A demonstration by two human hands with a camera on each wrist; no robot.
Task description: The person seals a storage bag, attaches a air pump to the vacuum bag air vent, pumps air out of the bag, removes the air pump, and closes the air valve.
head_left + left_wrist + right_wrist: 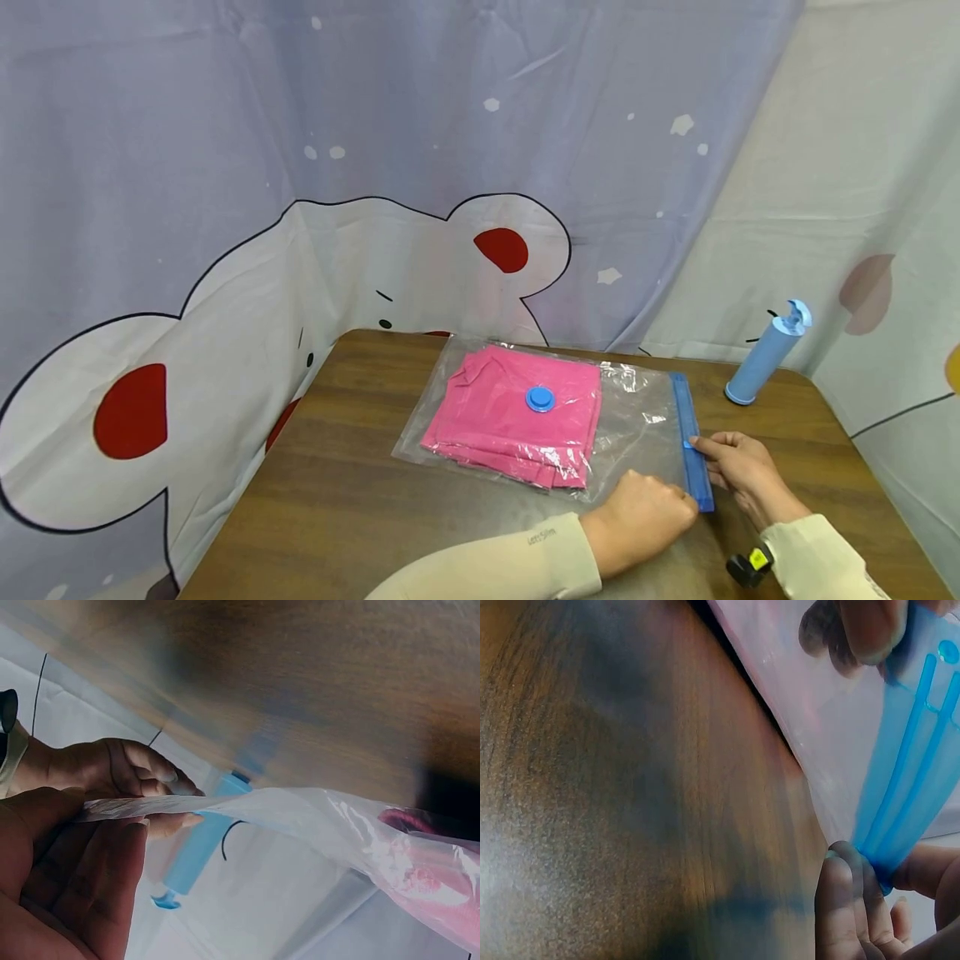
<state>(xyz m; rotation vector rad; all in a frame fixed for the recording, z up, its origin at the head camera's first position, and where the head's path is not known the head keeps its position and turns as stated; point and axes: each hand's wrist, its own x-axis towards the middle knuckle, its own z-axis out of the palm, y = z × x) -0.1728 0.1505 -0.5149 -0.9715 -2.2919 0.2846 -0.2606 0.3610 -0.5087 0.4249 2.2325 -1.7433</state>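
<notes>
A clear vacuum storage bag [637,400] lies on the table with a folded pink cloth [517,417] inside. On its upper face is a round blue valve [540,399]. A blue zip strip [691,446] runs along the right end of the bag, also seen close up as a blue strip [907,772] in the right wrist view. My left hand [641,521] grips the bag near the strip's front corner, fingers curled. My right hand [738,471] pinches the strip at a small light-blue slider [687,444]. In the left wrist view, the bag's edge [150,806] is raised between both hands.
A blue hand pump [765,354] stands tilted at the table's back right. The wooden table [337,500] extends left of the bag. Patterned curtains [390,125] hang behind it and on both sides. A black device [742,571] is strapped at the right wrist.
</notes>
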